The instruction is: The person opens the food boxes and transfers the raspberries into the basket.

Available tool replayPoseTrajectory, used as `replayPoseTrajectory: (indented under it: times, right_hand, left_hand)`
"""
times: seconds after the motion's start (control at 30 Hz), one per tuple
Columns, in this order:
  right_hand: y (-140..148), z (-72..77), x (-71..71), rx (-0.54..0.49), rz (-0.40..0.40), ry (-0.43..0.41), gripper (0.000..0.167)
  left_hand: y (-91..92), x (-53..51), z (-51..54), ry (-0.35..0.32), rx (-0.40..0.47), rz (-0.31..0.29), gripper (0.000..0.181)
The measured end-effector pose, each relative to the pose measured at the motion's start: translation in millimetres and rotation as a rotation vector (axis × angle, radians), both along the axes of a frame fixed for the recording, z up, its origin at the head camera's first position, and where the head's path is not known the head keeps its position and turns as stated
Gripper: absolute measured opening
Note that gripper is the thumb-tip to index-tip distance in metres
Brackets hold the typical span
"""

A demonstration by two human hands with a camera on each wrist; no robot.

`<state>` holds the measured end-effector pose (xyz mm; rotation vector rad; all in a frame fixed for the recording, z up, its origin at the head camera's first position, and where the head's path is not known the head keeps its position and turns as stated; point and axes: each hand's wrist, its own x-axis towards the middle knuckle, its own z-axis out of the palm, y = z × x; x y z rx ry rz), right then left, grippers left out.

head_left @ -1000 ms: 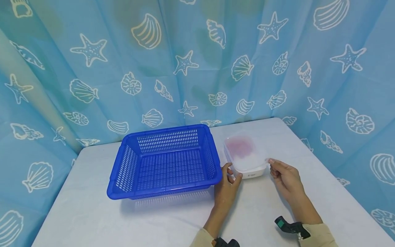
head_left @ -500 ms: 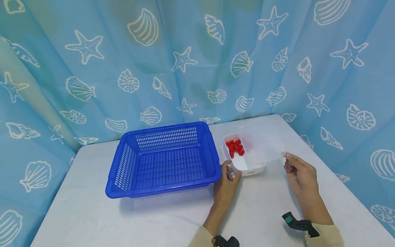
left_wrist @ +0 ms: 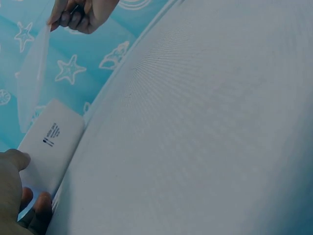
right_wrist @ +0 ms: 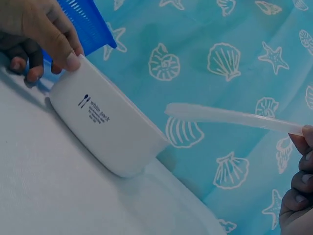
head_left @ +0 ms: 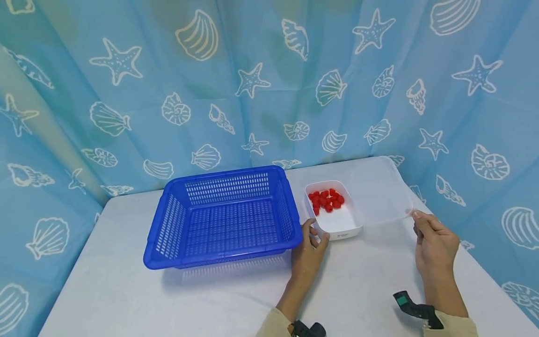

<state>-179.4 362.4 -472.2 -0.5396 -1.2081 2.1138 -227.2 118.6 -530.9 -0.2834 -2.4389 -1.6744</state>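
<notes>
A white plastic food container [head_left: 343,233] stands on the table, uncovered, with small red berries, raspberry-like in look [head_left: 328,200], heaped toward its back. My left hand [head_left: 307,257] grips the container's near left corner, thumb on the front wall and fingers on the left side. Off to the right, my right hand [head_left: 437,243] pinches a corner of the translucent lid [head_left: 381,196] between thumb and fingers. The right wrist view has the lid [right_wrist: 230,117] edge-on, raised and apart from the container [right_wrist: 112,127], whose front bears dark print.
Left of the container stands a blue perforated plastic basket [head_left: 227,257], close to my left hand. White cloth covers the table [head_left: 219,304]. A blue curtain [head_left: 261,121] with shell and starfish prints hangs behind and along the sides.
My right hand has pulled the lid up off the container and carried it rightward, uncovering the red berries. The left hand keeps its grip on the corner.
</notes>
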Motion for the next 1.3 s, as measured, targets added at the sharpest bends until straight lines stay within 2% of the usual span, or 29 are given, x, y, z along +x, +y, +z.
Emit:
replayPoseTrajectory:
  times: [0.13, 0.3, 0.4, 0.53, 0.6, 0.83, 1.1, 1.3]
  right_hand:
    - [0, -1.3, -0.3, 0.163, -0.098, -0.013, 0.029]
    - [3, -7.0, -0.1, 0.337, -0.162, 0.05, 0.026]
    - [3, -8.2, 1.8, 0.516, -0.218, -0.019, 0.027]
    - [2, -9.9, 3.7, 0.812, -0.345, -0.157, 0.025]
    - [0, -11.2, 3.8, 0.908, -0.391, -0.164, 0.024]
    - [-3, -14.3, -0.7, 1.123, -0.462, -0.025, 0.017]
    - [-6, -21.3, -5.7, 1.328, -0.485, -0.003, 0.016]
    - [-10, -24.0, -8.4, 1.386, -0.457, 0.033, 0.016]
  left_hand:
    - [1.0, 0.1, -0.4, -0.022, -0.01, 0.007, 0.044]
    - [1.1, 0.1, 0.9, -0.053, -0.026, 0.003, 0.044]
    - [0.8, 0.9, 1.5, -0.068, -0.033, -0.002, 0.045]
    - [0.5, 1.8, 2.4, -0.076, -0.04, -0.006, 0.045]
    - [0.3, 2.3, 2.7, -0.076, -0.041, -0.009, 0.046]
    - [0.1, 2.6, 2.1, -0.059, -0.036, -0.012, 0.047]
    - [0.1, 2.3, 2.1, -0.079, -0.024, -0.014, 0.047]
    - [0.5, 2.9, 2.8, -0.079, -0.033, -0.013, 0.047]
